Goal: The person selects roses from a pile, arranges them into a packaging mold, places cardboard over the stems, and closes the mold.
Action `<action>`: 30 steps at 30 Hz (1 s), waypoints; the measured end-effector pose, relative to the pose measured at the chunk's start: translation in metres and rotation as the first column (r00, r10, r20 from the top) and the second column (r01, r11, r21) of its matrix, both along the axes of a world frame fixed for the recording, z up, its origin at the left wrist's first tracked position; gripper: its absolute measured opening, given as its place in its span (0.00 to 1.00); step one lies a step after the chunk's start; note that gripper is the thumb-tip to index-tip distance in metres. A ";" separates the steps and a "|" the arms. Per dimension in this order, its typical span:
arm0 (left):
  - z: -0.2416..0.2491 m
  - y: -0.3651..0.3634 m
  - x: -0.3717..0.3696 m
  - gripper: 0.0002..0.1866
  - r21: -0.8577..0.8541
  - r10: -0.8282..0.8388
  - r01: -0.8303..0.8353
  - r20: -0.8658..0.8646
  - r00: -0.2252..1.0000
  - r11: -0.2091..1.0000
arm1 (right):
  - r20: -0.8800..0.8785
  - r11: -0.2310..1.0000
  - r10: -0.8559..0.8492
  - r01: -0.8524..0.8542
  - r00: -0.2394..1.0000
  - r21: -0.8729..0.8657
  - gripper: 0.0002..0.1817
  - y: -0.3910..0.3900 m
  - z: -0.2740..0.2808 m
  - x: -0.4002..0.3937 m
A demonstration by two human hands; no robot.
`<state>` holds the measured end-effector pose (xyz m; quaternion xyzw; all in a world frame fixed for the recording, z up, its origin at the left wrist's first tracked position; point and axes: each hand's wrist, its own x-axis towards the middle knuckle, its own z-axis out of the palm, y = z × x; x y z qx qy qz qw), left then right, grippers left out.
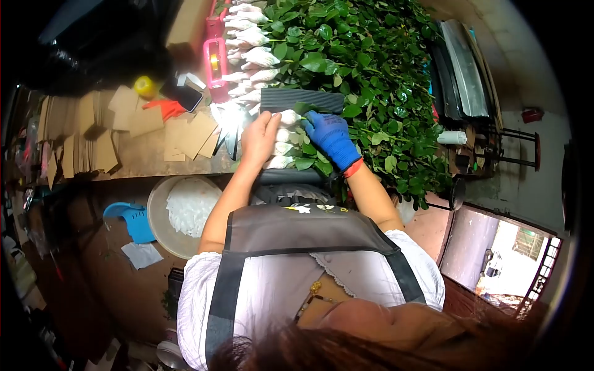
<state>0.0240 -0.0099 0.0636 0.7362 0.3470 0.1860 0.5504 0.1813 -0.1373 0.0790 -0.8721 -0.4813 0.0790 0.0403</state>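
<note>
White net-wrapped flower buds (279, 162) on leafy green stems lie in a short column between two dark ribbed strips (301, 101). At the top of that column, my bare left hand (260, 137) has its fingers together at the tip of one wrapped bud (289, 117). My right hand (329, 135), in a blue glove with a red band at the wrist, closes round the stem and leaves just right of the same bud. More wrapped buds (261, 57) are stacked beyond, their leaves (371, 68) spreading to the right.
Cardboard pieces (199, 133), scissors (230, 139), a phone (189, 97) and a yellow round object (145, 86) are on the table at left. A pink frame (215, 62) stands beside the far buds. Below the table edge are a tub of white pieces (162, 213) and a blue scoop (137, 221).
</note>
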 end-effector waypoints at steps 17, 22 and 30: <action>-0.029 0.051 -0.057 0.04 -0.093 0.202 -0.180 0.359 0.911 0.979 | -0.121 0.993 -0.022 0.008 0.992 -0.117 0.17 0.006 0.006 0.004; -0.034 0.031 -0.018 0.16 -0.577 0.101 -0.052 0.053 0.993 0.815 | -0.135 0.987 -0.029 0.006 0.990 -0.163 0.17 0.008 0.018 -0.002; -0.044 0.020 -0.019 0.12 -0.625 0.175 -0.063 0.118 0.977 0.778 | -0.123 0.993 -0.098 0.090 0.988 -0.072 0.16 0.008 0.006 -0.007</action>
